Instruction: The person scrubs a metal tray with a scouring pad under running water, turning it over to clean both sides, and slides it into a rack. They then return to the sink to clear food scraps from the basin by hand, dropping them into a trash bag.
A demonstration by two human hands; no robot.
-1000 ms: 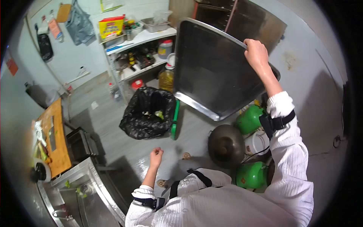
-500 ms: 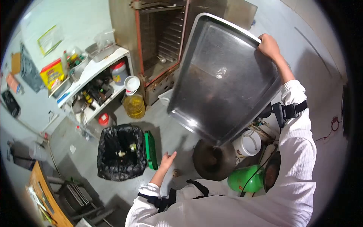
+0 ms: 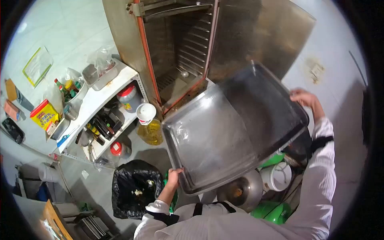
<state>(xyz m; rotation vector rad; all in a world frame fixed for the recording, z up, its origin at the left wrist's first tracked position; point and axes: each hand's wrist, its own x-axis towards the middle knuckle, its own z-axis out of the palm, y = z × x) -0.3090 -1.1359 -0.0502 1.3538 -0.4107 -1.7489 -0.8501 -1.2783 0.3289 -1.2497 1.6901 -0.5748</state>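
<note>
A large metal baking tray (image 3: 216, 140) is held tilted in front of me, its inner face turned up toward the camera. My left hand (image 3: 173, 178) grips its near left edge, with the thumb over the rim. At the right end, my right hand (image 3: 307, 102) is closed around the rim near the far corner. Beyond the tray stands a tall steel cabinet (image 3: 178, 52) with its door open, showing rows of rack rails inside and one tray near the top. The tray covers part of the floor and the cabinet's lower right.
On the left is a white shelf (image 3: 106, 88) with bottles, tubs and tools. A yellow oil jug (image 3: 150, 132) stands below it. The black-lined bin (image 3: 124, 192) sits near my left arm. A wok (image 3: 244, 190), white bucket (image 3: 276, 176) and green container (image 3: 276, 212) crowd the right floor.
My left hand, free before, has taken hold of the tray's left edge. The tray has swung lower and flatter, and the view has shifted so that more of the cabinet shows.
</note>
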